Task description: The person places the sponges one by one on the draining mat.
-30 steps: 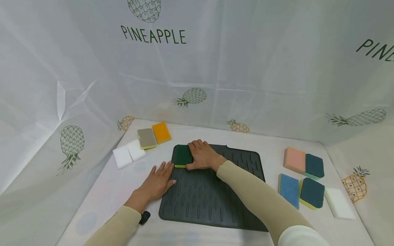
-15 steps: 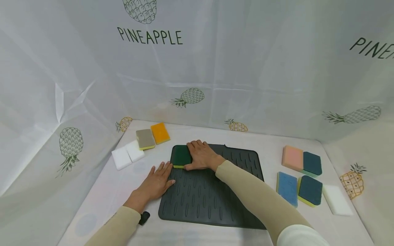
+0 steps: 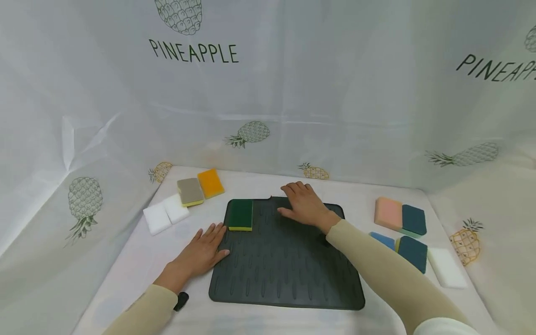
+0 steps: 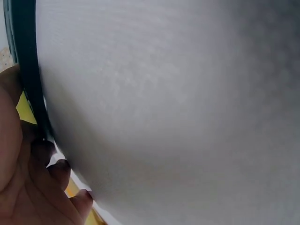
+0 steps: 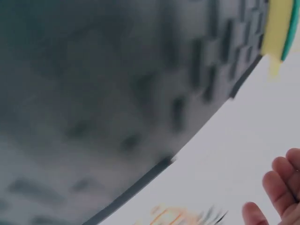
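A green-and-yellow sponge [image 3: 240, 215] lies green side up in the far left corner of a dark ribbed mat [image 3: 284, 270]. At the mat's left edge, just below the sponge, rests my left hand [image 3: 201, 249], its fingers extended and its thumb on the mat. My right hand [image 3: 307, 204] hovers over the far right part of the mat, fingers spread loosely, apart from the sponge. In the right wrist view, the sponge's yellow side [image 5: 279, 28] shows at the top right, away from the fingers [image 5: 279, 187]. The left wrist view shows fingertips along the mat's edge [image 4: 28, 61].
Two white sponges [image 3: 165, 214], a grey-yellow sponge [image 3: 190, 190] and an orange one [image 3: 211, 183] lie at the left. On the right are a pink sponge [image 3: 388, 213], dark teal sponges [image 3: 412, 253], a blue one [image 3: 382, 240] and a white one [image 3: 447, 268]. A pineapple-print sheet [image 3: 343, 93] hangs behind.
My right hand has let go of the green-and-yellow sponge and moved right across the mat. The sponge stays in the corner. My left hand has kept its place at the mat's edge.
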Demonstrator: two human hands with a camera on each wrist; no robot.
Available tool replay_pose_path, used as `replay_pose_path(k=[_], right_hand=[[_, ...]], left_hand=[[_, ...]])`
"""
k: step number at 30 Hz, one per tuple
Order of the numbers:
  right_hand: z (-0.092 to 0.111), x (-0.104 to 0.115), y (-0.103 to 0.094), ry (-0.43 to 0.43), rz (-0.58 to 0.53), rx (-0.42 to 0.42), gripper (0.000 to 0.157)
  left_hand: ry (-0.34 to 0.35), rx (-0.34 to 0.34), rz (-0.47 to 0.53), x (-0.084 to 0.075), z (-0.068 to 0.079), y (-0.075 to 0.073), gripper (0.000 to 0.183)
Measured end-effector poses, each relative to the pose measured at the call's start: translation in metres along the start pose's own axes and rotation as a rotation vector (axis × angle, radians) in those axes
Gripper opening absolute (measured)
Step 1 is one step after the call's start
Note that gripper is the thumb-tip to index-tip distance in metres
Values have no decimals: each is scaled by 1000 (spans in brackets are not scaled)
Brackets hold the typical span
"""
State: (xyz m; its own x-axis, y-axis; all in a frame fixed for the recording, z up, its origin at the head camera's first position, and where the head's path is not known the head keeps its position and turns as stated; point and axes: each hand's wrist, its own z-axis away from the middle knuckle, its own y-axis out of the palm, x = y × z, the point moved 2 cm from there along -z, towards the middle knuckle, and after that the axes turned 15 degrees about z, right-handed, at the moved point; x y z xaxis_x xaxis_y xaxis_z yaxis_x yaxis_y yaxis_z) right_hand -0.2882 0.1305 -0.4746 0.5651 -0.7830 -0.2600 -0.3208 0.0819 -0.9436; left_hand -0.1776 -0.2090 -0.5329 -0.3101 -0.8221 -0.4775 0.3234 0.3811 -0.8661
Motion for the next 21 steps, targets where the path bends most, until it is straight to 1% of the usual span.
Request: replay_pose_path(k=[3,6,9,12,15,17,19,21], right_hand=[[23,-22,1,9,75,-51,62],[48,-49,2,15,137,-80,59],[76,-83,1,28,192,-97,60],[104,-122,-1,62,242,-100,63],[132,-158,-3,108,272,-77,63],[151,-177,-4,140,283,-39,63],[168,-191,-6,170,291,6,63],[182,-201,-6,198,296,59,63]], left_hand=[[6,-14,9,1,5,0,80],[-3,-8,17,-1,8,0,80],[-3,-4,23,-1,7,2,81],[-4,-3,27,-1,6,3,81],[2,-9,17,-1,5,3,81],[5,-13,18,-1,4,3,81],[13,-16,18,-2,2,3,80],[19,-17,15,-3,1,3,80]])
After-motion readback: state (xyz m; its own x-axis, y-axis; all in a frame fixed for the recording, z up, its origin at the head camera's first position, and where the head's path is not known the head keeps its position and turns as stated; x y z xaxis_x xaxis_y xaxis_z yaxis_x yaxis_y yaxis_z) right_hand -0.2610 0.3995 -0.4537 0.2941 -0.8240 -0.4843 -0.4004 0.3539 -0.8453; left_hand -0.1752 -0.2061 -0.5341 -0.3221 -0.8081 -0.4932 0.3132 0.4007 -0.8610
